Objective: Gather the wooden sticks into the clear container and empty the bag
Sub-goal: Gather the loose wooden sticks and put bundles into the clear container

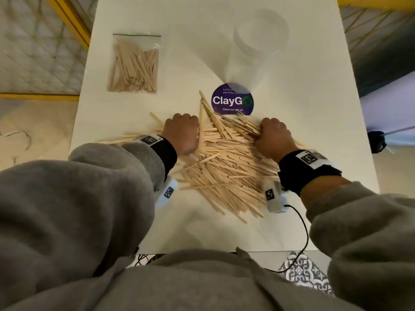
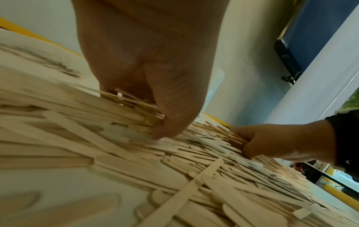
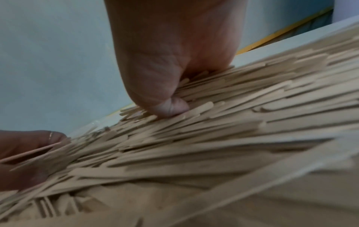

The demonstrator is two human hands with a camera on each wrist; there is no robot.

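on the white table (image 1: 292, 63) a wide heap of wooden sticks (image 1: 224, 173) lies loose near the front edge, the clear container (image 1: 260, 34) stands well behind it at the far right, and the bag (image 1: 134, 63), zip shut and full of sticks, lies flat at the far left. the left hand (image 1: 183, 133) and right hand (image 1: 272, 136) each curl thumb and fingers round a bunch at the heap's far side. the sticks look light, stiff and slippery, so they are probably best squeezed mid-length in aligned bundles.
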